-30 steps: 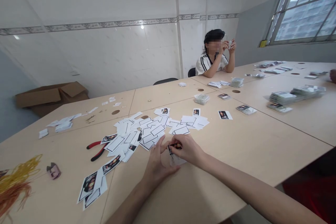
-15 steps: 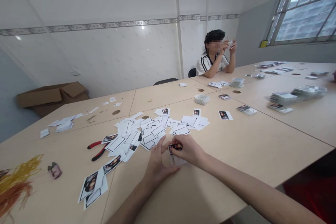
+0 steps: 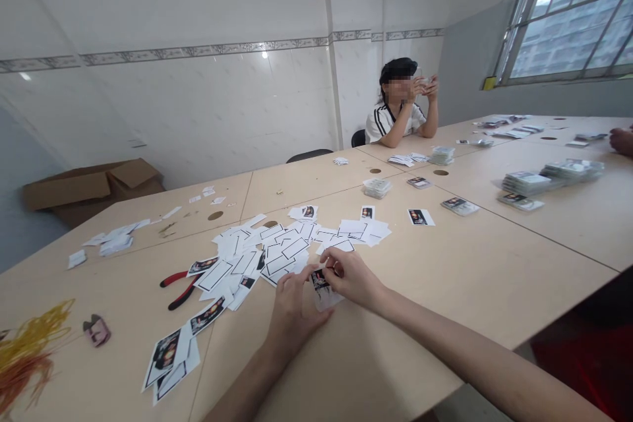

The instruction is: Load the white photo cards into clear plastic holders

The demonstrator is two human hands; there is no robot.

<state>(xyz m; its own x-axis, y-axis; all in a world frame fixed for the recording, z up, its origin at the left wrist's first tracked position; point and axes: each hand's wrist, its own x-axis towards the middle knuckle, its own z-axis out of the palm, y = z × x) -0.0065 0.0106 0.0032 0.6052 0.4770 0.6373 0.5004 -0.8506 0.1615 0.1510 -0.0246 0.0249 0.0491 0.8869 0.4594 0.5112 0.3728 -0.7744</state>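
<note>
Between my hands, just above the table, is a clear plastic sleeve or case (image 3: 324,303) with a dark printed card (image 3: 319,279) at its upper part. My left hand (image 3: 295,308) grips it along the left side, thumb below and fingers at the top edge. My right hand (image 3: 353,277) pinches at the card's upper right with curled fingers, which hide part of it. Just beyond my hands lies a loose spread of white cards (image 3: 284,250) with black frames, some showing dark pictures.
Red-handled pliers (image 3: 180,290) poke out from under the cards. Yellow cords (image 3: 42,330) and a small pink clip-like thing (image 3: 96,330) lie at left. Stacked clear cases (image 3: 527,182) stand at right. A person (image 3: 398,105) sits across the table; another hand (image 3: 622,140) shows at far right.
My right fingers have risen off the card's face to its upper edge, so more of the print shows. The view has shifted slightly, and another person's hand has come into sight at far right.
</note>
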